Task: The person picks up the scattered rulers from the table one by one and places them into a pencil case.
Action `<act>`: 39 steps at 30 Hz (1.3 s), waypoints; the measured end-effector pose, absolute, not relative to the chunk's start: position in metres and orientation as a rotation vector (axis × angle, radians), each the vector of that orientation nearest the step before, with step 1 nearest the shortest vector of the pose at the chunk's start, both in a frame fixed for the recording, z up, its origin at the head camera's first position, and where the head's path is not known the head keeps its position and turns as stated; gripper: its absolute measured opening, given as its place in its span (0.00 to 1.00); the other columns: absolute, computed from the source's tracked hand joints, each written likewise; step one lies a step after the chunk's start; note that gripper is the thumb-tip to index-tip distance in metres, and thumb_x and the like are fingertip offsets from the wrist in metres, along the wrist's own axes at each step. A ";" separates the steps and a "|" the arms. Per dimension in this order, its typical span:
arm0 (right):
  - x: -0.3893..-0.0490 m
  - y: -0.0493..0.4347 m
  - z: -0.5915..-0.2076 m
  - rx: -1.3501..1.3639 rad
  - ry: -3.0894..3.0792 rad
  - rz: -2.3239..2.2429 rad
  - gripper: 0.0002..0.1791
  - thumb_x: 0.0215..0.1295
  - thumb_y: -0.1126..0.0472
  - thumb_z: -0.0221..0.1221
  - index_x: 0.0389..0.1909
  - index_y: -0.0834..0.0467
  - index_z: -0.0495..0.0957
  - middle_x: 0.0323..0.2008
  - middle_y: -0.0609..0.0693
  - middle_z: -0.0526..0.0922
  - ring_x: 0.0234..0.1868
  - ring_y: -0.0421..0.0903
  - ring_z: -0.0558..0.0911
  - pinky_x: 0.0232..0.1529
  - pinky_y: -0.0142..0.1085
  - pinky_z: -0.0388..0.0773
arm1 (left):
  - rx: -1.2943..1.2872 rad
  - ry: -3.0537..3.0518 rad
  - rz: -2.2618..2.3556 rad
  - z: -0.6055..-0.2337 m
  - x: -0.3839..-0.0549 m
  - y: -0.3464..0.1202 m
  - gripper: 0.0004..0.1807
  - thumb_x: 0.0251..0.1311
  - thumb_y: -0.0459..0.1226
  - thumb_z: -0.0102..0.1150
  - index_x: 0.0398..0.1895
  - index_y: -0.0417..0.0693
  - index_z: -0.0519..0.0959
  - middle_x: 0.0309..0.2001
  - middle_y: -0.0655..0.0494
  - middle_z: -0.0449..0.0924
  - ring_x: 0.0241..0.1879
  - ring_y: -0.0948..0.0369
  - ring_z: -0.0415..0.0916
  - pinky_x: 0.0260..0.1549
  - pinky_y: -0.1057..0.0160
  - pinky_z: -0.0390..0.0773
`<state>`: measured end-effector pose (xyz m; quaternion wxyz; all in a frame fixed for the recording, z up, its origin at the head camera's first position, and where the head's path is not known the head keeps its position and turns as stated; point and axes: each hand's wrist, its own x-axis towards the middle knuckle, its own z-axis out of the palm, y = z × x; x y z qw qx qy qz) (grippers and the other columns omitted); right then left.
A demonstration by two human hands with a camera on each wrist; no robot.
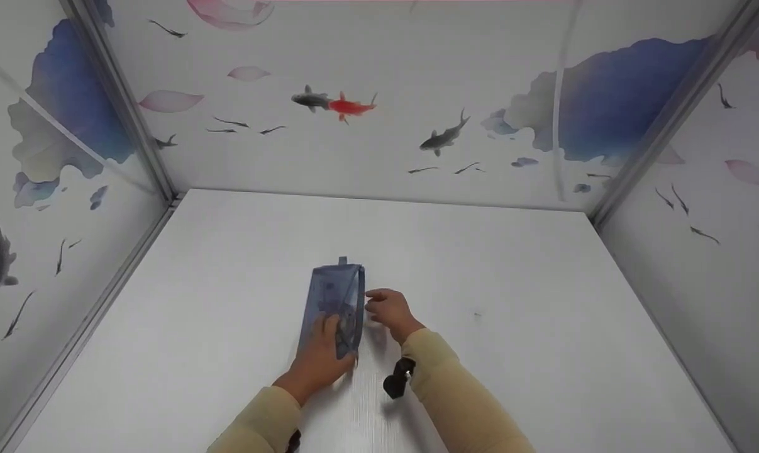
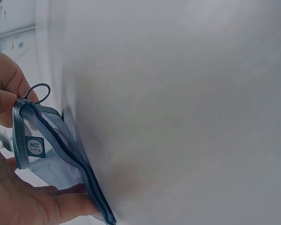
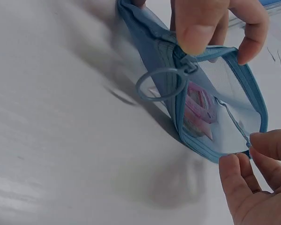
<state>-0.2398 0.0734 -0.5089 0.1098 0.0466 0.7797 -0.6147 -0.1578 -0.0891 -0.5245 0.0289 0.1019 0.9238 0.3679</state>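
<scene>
A blue mesh zip pouch (image 1: pixel 329 292) is held on the white table, its zipped side facing right. My left hand (image 1: pixel 319 358) grips its near end, the thumb by the right edge. In the right wrist view the pouch mouth gapes, with a ring-shaped zip pull (image 3: pixel 161 85) hanging under the left hand's thumb. Pink items (image 3: pixel 200 103) show inside; their kind is unclear. My right hand (image 1: pixel 392 311) is at the pouch's right side, its fingertips (image 3: pixel 232 164) pinching the mouth's edge. A small label (image 2: pixel 35 147) shows on the pouch in the left wrist view.
White panels with painted fish (image 1: pixel 351 107) and blue blotches (image 1: pixel 624 100) wall the white table (image 1: pixel 511 264) at the back and both sides. Metal posts (image 1: pixel 121 94) stand at the corners. A black wrist device (image 1: pixel 397 379) sits under the right sleeve.
</scene>
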 end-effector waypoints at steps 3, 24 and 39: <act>-0.240 0.081 -0.509 0.146 2.284 -1.805 0.21 0.60 0.71 0.56 0.55 0.72 0.74 0.50 0.64 0.78 0.46 0.50 0.79 0.48 0.43 0.79 | 0.299 2.852 1.118 -0.524 -0.158 -0.089 0.37 0.58 0.44 0.60 0.67 0.40 0.56 0.68 0.30 0.49 0.59 0.38 0.67 0.54 0.42 0.70; -0.239 0.147 -0.504 0.160 2.326 -1.792 0.20 0.66 0.69 0.54 0.59 0.70 0.72 0.56 0.65 0.74 0.57 0.57 0.76 0.56 0.46 0.75 | 0.306 2.882 0.930 -0.529 -0.165 -0.082 0.37 0.59 0.47 0.61 0.71 0.52 0.60 0.71 0.32 0.47 0.66 0.35 0.58 0.54 0.37 0.70; -0.229 0.178 -0.489 0.182 2.401 -1.755 0.20 0.67 0.69 0.55 0.59 0.68 0.72 0.55 0.65 0.74 0.55 0.55 0.76 0.56 0.45 0.75 | 0.339 2.951 0.798 -0.521 -0.164 -0.080 0.41 0.60 0.50 0.61 0.74 0.52 0.57 0.73 0.35 0.47 0.68 0.36 0.55 0.52 0.32 0.67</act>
